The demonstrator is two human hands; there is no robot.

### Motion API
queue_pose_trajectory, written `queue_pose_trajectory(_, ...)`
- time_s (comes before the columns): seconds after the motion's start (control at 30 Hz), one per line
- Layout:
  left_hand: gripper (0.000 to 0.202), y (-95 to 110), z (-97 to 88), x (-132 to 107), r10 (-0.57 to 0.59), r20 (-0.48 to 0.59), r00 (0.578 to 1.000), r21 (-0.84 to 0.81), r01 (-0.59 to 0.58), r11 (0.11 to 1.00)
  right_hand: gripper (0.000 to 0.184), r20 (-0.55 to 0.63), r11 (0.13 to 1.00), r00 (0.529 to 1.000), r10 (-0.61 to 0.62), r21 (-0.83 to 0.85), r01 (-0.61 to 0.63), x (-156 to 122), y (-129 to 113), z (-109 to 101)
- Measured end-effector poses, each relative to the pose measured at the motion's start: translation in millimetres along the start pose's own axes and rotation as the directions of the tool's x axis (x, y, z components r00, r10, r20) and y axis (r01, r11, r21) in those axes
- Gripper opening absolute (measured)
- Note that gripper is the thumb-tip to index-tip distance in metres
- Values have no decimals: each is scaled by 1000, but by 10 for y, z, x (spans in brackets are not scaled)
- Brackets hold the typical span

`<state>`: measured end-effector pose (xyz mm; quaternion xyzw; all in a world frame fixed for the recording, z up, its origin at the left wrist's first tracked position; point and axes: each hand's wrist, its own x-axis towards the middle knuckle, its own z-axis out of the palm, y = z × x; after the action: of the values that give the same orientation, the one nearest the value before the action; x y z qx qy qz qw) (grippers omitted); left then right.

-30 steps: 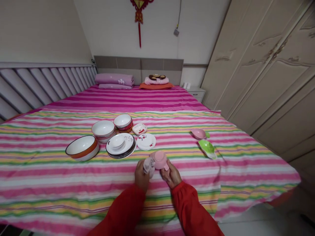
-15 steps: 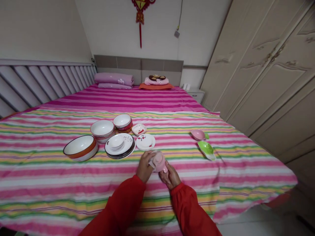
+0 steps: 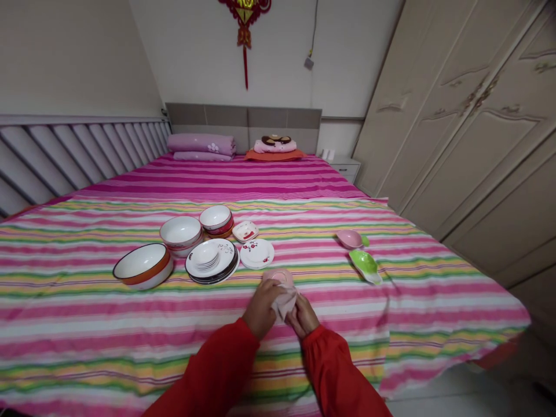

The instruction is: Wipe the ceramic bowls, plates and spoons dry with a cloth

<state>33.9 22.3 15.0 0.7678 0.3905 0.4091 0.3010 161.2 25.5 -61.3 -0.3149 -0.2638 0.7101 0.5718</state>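
Low in the frame's centre, the left hand clutches a pale cloth against a pink dish, which the right hand grips from beneath, just above the striped bedspread. Beyond, centre left, sit stacked plates, a white bowl and an orange-sided basin; centre right, a green dish

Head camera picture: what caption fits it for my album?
Left hand and right hand, in red sleeves, hold a cloth against a pink dish above a striped bed with bowls.
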Motion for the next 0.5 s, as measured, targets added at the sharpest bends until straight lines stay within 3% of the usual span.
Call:
queue_pose_trajectory(0.07, 20, -11, -95, -91, -151, -94, 984, -227, 127, 966, 38, 35, 1000, 999, -7, -9, 7, -2, -7, 13)
queue_pose_trajectory(0.1, 22, -30, -139, -121, -277, -162, 947, -362, 204, 910, 40, 45, 1000, 999, -16, -19, 17, -3, -10, 19)
queue_pose_trajectory(0.17, 37, -85, -200, -142, -534, -241, 810, -614, 299, 731, 43, 52, 996, 998, -44, -71, 48, -5, -10, 27)
queue_pose_trajectory(0.23, 51, -142, -214, -112, -676, -212, 706, -762, 313, 567, 43, 61, 987, 996, -72, -143, 80, -11, -3, 26)
queue_pose_trajectory(0.3, 57, -182, -191, -49, -712, -181, 678, -807, 311, 502, 41, 86, 970, 993, -81, -223, 98, -22, 10, 16)
queue_pose_trajectory(0.37, 57, -191, -149, 17, -724, -180, 666, -802, 327, 500, 36, 127, 940, 988, -89, -317, 125, -39, 28, 6)
queue_pose_trajectory(0.5, 52, -139, -104, 47, -689, -189, 700, -715, 383, 585, 29, 187, 817, 963, -197, -512, 266, -74, 87, 15)
